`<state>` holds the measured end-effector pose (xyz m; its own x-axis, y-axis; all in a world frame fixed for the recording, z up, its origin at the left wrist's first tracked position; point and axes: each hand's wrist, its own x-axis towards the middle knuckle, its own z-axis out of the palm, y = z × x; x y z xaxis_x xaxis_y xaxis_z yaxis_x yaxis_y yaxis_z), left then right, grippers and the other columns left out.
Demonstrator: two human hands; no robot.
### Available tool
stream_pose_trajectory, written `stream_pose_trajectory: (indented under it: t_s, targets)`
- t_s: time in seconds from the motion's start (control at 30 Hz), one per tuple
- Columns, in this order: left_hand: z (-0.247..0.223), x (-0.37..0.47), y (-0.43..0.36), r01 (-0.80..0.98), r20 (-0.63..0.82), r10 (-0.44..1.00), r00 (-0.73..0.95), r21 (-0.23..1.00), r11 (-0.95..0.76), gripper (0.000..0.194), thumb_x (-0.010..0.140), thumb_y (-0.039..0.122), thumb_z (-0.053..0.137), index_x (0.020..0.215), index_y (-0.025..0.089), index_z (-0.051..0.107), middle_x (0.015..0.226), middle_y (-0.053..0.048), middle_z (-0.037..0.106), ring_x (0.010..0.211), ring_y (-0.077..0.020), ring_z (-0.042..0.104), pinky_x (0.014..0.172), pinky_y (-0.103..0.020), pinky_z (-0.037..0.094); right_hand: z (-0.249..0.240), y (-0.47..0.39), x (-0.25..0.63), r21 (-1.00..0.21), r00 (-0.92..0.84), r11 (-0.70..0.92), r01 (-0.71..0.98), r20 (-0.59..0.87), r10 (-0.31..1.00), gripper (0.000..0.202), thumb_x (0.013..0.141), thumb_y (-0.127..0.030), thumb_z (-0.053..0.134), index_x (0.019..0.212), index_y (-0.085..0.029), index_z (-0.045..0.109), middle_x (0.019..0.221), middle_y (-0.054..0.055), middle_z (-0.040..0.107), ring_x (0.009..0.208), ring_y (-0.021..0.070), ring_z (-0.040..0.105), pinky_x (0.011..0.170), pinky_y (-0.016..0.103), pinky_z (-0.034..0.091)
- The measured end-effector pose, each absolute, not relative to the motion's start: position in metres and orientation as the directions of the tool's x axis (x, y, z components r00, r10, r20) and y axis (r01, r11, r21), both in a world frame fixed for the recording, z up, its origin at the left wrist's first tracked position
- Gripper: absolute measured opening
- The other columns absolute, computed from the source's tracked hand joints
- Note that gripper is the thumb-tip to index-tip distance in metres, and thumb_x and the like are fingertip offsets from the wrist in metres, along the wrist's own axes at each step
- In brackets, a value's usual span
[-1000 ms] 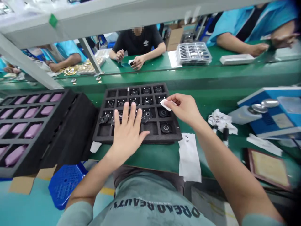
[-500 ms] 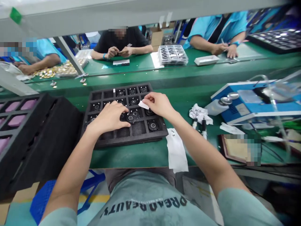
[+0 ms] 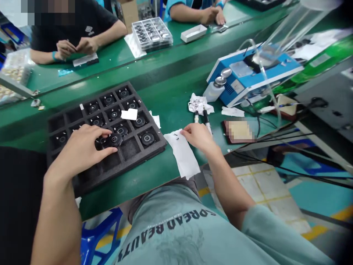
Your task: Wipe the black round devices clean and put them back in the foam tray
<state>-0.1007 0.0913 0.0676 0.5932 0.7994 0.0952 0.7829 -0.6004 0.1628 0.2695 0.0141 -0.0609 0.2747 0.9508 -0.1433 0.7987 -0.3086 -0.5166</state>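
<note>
Thumb and fingers of my left hand grip a round black watch case by its sides, above the front part of a black foam tray. Several similar black watch cases sit in the tray's compartments, some hidden by this hand. A small folded white paper lies across the tray near its right side. My right hand is pinched closed at the upper right corner of a white paper strip, which bears small dark curved bits. What its fingertips hold, if anything, is too small to make out.
Behind the right hand are two pens and a crumpled tissue. A pump bottle stands beside a blue machine with cables and tubing. Co-workers' hands are across the bench, near a clear compartment box.
My right hand has left the tray for the paper strip, and the folded white paper it held now lies on the tray. My left hand still holds the watch case. The view has turned right.
</note>
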Motion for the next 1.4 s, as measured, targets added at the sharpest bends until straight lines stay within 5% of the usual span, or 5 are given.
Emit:
stream_pose_trajectory:
  t_s: [0.3,0.57,0.8,1.07,1.4]
  targets:
    - [0.083,-0.096,0.064,0.861,0.117,0.927,0.356,0.344,-0.374,0.051,0.071,0.054,0.087,0.11,0.024,0.076,0.086,-0.005,0.077,0.076,-0.0265,0.071,0.069,-0.036,0.054,-0.069,0.019,0.272,-0.687,0.295,-0.284,0.669,-0.106,0.95,0.021,0.09,-0.038,0.064,0.079,-0.022,0.07,0.078,0.006,0.075,0.073,0.0222,0.067,0.066,0.033,0.045]
    - [0.073,-0.046,0.02,0.479,0.298,0.949,-0.1,0.851,-0.216,0.057,0.062,0.025,0.095,0.113,0.019,0.072,0.089,-0.003,0.08,0.077,-0.02,0.077,0.073,-0.032,0.066,-0.077,0.001,0.282,-0.95,0.335,-0.296,-0.098,-0.312,0.889,0.051,0.059,-0.048,0.089,0.096,-0.018,0.072,0.072,0.002,0.073,0.067,0.0181,0.067,0.059,0.03,0.055]
    - [0.034,-0.009,0.004,-0.005,0.113,0.994,0.007,0.994,-0.113,0.057,0.067,0.019,0.093,0.113,0.023,0.061,0.089,-0.001,0.082,0.081,-0.0227,0.083,0.078,-0.032,0.07,-0.065,-0.011,0.281,-0.946,0.269,-0.279,-0.162,-0.315,0.91,0.05,0.054,-0.058,0.09,0.078,-0.02,0.068,0.072,0.001,0.07,0.062,0.0129,0.061,0.058,0.027,0.051]
    - [0.022,-0.011,0.003,-0.12,-0.012,0.995,0.101,0.992,0.024,0.063,0.063,0.02,0.096,0.113,0.021,0.057,0.091,-0.004,0.083,0.084,-0.0246,0.083,0.076,-0.03,0.07,-0.017,-0.01,0.227,-0.973,0.362,0.016,-0.232,-0.071,0.929,0.044,0.077,-0.063,0.08,0.084,-0.026,0.058,0.08,0.0,0.066,0.069,0.0157,0.064,0.063,0.03,0.055]
    - [0.015,-0.014,-0.006,-0.167,-0.031,0.991,0.128,0.985,0.052,0.06,0.067,0.022,0.095,0.115,0.022,0.057,0.093,-0.004,0.082,0.085,-0.0221,0.082,0.084,-0.033,0.069,-0.005,-0.017,0.142,-0.956,0.483,0.236,0.172,0.291,0.826,0.022,0.096,-0.047,0.067,0.102,-0.026,0.072,0.095,0.005,0.081,0.082,0.0215,0.076,0.079,0.038,0.062]
